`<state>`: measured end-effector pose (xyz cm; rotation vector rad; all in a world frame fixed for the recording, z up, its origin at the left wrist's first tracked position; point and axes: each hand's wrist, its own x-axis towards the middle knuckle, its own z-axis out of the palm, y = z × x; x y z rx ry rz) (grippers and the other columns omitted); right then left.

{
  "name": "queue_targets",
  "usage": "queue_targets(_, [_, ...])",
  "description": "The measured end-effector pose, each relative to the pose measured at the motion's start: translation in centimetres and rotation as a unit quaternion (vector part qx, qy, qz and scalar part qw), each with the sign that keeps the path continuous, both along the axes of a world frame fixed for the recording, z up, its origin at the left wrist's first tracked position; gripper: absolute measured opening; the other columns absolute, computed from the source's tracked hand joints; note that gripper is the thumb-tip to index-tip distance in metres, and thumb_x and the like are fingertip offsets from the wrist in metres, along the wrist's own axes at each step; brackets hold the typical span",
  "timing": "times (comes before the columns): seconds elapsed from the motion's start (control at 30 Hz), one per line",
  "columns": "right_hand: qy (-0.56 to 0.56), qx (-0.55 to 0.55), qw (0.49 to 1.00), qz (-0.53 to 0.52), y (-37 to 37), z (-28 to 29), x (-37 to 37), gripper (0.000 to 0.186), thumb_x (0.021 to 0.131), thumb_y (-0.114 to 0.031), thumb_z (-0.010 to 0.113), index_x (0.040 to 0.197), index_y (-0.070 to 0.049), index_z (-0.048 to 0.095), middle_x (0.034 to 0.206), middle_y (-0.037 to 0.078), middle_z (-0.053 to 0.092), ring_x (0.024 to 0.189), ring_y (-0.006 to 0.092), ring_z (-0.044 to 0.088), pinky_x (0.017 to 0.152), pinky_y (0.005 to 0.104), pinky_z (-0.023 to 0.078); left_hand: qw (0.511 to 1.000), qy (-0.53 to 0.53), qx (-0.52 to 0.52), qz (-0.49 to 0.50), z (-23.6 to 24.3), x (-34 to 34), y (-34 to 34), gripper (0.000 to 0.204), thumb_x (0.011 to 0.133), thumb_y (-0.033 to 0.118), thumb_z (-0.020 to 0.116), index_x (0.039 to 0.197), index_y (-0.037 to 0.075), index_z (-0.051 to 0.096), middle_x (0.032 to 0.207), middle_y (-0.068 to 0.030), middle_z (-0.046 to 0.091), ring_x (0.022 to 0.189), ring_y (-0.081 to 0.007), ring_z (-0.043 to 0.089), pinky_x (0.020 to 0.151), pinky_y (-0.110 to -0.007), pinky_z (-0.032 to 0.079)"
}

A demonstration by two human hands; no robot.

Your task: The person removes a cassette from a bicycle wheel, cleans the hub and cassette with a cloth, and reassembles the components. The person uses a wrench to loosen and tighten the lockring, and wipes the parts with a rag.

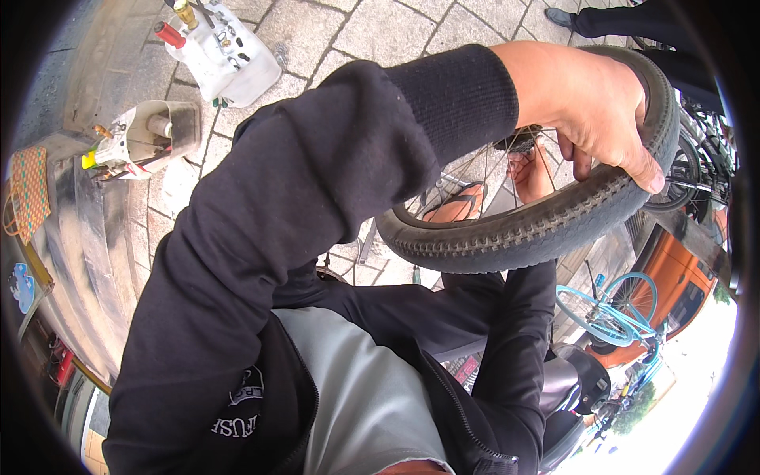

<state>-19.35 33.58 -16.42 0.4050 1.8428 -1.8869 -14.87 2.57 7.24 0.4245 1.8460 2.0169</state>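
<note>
A bicycle wheel with a worn black knobbly tyre [538, 226] is tilted up in front of me at the right. My left hand [606, 119] reaches across and grips its rim and tyre from above, thumb pressed on the tread and fingers curled inside. My right hand [534, 172] shows through the spokes, beneath the dark sprockets [520, 140] at the hub. Its fingers are curled close to the hub; the tyre hides my right wrist. A sandalled foot [457, 204] is seen through the wheel.
A cut white plastic container [241, 75] holding tools, with a red-handled screwdriver [168, 33], stands at the upper left. Another cut container [162, 131] is beside the steps [87, 261]. At the right are a light-blue bicycle [613, 317], an orange vehicle [673, 277] and another person's leg [617, 21].
</note>
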Motion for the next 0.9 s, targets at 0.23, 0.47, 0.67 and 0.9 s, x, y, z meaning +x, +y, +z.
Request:
queue_targets(0.23, [-0.152,0.036,0.986,0.052,2.3,-0.9,-2.0,0.041,0.108,-0.044,0.06,0.124,-0.006,0.056,0.093,0.015,0.073,0.066,0.0229,0.069,0.059,0.0333,0.063,1.0,-0.004,-0.006,-0.004,0.1,-0.1,-0.1,0.055,0.092,0.048,0.082,0.117,-0.002,0.077,0.113,-0.0137,0.078,0.087,-0.0241,0.079,0.08,-0.036,0.062])
queue_targets(0.47, [0.131,-0.06,0.99,-0.006,-1.2,0.6,1.6,0.03,0.112,-0.03,0.056,0.129,-0.005,0.056,0.095,0.013,0.07,0.069,0.02,0.069,0.061,0.0337,0.063,1.0,-0.002,-0.015,0.002,0.2,-0.1,-0.2,0.054,0.093,0.048,0.081,0.115,-0.001,0.078,0.11,-0.0124,0.079,0.086,-0.0234,0.079,0.08,-0.036,0.062])
queue_targets(0.67, [-0.207,0.074,0.973,0.066,2.6,-1.6,-3.0,0.047,0.111,-0.05,0.052,0.119,-0.004,0.062,0.087,0.01,0.07,0.062,0.0189,0.06,0.058,0.0295,0.053,1.0,-0.01,0.008,-0.01,0.1,0.2,-0.2,0.054,0.093,0.048,0.081,0.113,-0.002,0.077,0.109,-0.0123,0.079,0.085,-0.0232,0.079,0.081,-0.037,0.062])
queue_targets(0.9, [-0.066,-0.001,0.998,0.006,1.1,-0.7,-0.7,0.045,0.108,-0.045,0.058,0.131,-0.007,0.053,0.094,0.011,0.068,0.069,0.0235,0.068,0.055,0.0347,0.057,1.0,-0.006,-0.023,-0.005,0.5,0.2,-0.3,0.053,0.093,0.048,0.081,0.111,-0.002,0.078,0.106,-0.0124,0.079,0.083,-0.0224,0.079,0.08,-0.037,0.061])
